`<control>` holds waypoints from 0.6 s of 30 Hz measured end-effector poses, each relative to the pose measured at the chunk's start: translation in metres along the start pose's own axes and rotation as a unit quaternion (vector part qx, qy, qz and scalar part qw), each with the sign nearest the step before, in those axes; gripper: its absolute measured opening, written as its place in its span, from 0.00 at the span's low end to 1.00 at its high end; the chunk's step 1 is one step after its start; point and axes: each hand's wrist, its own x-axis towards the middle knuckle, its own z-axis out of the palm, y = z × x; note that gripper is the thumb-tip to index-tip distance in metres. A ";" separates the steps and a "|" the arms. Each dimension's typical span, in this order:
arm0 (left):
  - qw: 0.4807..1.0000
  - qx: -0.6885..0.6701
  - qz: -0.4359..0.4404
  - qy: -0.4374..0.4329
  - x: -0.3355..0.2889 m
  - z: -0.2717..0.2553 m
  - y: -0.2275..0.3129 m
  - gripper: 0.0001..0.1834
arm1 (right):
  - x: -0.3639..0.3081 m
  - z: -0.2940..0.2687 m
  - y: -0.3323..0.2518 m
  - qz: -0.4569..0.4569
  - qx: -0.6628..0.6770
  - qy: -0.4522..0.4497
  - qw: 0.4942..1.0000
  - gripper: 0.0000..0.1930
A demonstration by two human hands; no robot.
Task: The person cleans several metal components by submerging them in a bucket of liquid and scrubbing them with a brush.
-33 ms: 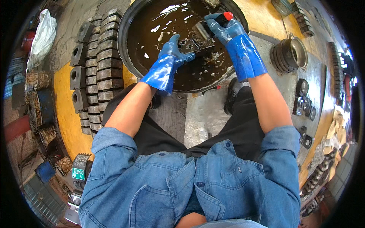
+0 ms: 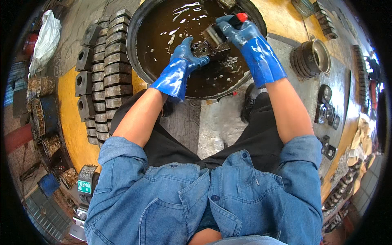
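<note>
Both my hands wear wet blue rubber gloves over a round dark basin [image 2: 131, 49] of brown liquid. My left hand [image 2: 184, 57] is closed on the near left side of a dark metal block [image 2: 201, 50] with round holes, its thumb up along the side. In my right hand [image 2: 244, 33] is a brush [image 2: 214, 35] with a dark, red-tipped handle, my fingers wrapped round it. The brush's wide head sits at the block's upper side; whether it touches is hard to tell. Pale foam bits float around the block.
Rows of stacked metal blocks [image 2: 117, 61] stand left of the basin, beside several square blocks with holes [image 2: 84, 83]. To the right stand a ringed metal cylinder [image 2: 320, 57] and small dark metal parts [image 2: 324, 104]. A white plastic bag [image 2: 45, 43] lies far left.
My right hand and the brush have shifted slightly left across the block. The foam near the block has changed shape. My left hand and the block stay in place.
</note>
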 end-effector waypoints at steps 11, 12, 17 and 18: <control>0.951 -0.305 -0.028 -0.050 0.045 -0.018 -0.033 0.37 | 0.015 -0.004 0.029 -0.051 -0.007 0.086 0.995 0.12; 0.928 -0.368 -0.035 -0.048 0.044 -0.016 -0.039 0.34 | 0.020 0.003 0.034 -0.047 0.040 0.071 0.996 0.12; 0.866 -0.433 -0.252 -0.008 0.029 -0.020 -0.064 0.22 | 0.019 0.010 0.034 -0.011 -0.004 0.057 0.998 0.12; 0.897 -0.354 -0.266 0.000 0.018 -0.024 -0.035 0.24 | 0.017 0.007 0.039 0.002 -0.021 0.063 0.998 0.12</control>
